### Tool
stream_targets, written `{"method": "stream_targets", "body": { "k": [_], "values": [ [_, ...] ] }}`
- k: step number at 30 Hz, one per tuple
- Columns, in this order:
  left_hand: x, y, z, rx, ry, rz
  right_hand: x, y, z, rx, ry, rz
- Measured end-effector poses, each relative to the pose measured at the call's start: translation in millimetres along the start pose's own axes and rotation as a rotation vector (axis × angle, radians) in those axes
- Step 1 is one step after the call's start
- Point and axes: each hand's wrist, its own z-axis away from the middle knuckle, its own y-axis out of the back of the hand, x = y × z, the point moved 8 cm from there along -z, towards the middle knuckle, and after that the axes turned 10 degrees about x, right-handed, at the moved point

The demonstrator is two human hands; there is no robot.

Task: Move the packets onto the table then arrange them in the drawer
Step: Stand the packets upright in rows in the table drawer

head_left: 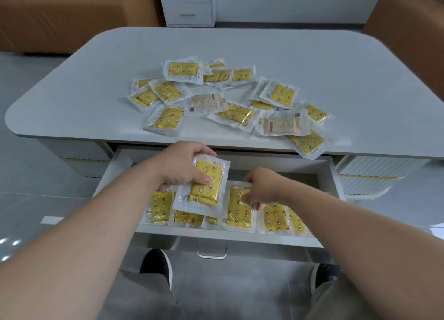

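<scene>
Both forearms reach into the open drawer: left hand pinches one yellow packet above the front row; right hand fingers a laid packet there. Suggest lowering it flat, edges aligned beside neighbours; loose pile waits on table.

Far part of the drawer bare ahead of my hands, near row of packets filling its front, desk edges open around the scattered pile
</scene>
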Motion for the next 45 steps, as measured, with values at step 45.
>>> {"method": "stream_targets", "body": {
  "k": [45],
  "values": [
    [80.3, -16.7, -9.9, 0.551, -0.479, -0.75, -43.9, 129.3, 26.0, 0.742, 0.166, 0.339]
  ]
}}
